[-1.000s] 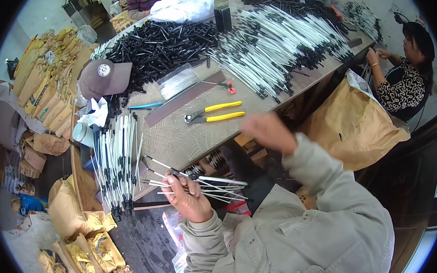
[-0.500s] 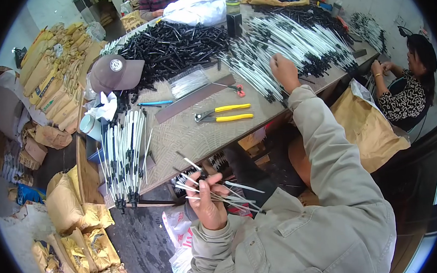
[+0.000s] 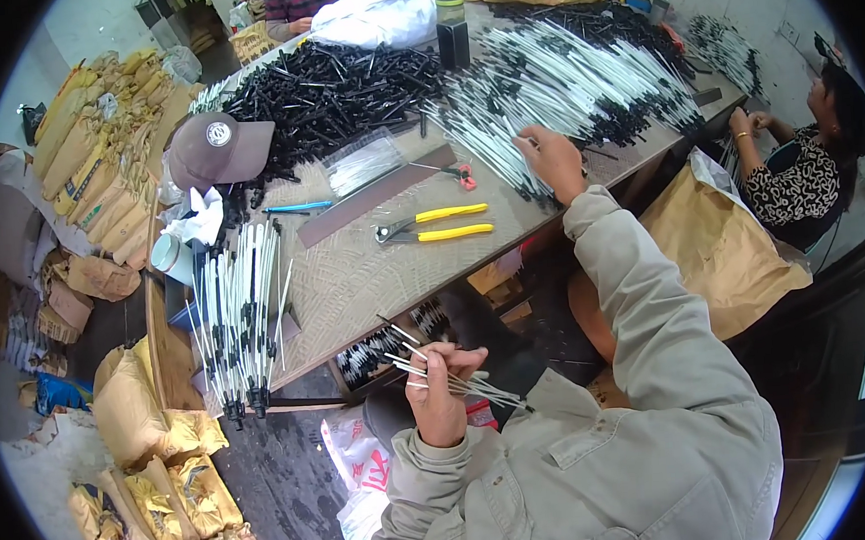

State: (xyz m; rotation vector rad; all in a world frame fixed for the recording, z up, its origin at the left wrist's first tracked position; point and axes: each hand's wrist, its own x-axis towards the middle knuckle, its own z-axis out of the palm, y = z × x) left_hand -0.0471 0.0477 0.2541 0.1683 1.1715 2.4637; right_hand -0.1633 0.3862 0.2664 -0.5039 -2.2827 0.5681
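My left hand is closed around several thin white rods, low in front of the bench edge. Their ends stick out on both sides of the fingers. Over the near edge of a wide pile of white rods with black ends, my right hand has its fingertips drawn together in a pinch. What lies between those fingertips is hard to make out against the pile. Yellow-handled pliers lie on the bench, left of and nearer than my right hand.
A heap of black plastic parts covers the back of the bench. A cap, a flat metal strip and a bundle of rods lie to the left. At the right, another person sits by a brown sack.
My left fingers have closed in from a looser spread around the rods. My right hand has shifted slightly left and nearer, with its fingers pinched at the pile. The view has shifted a little.
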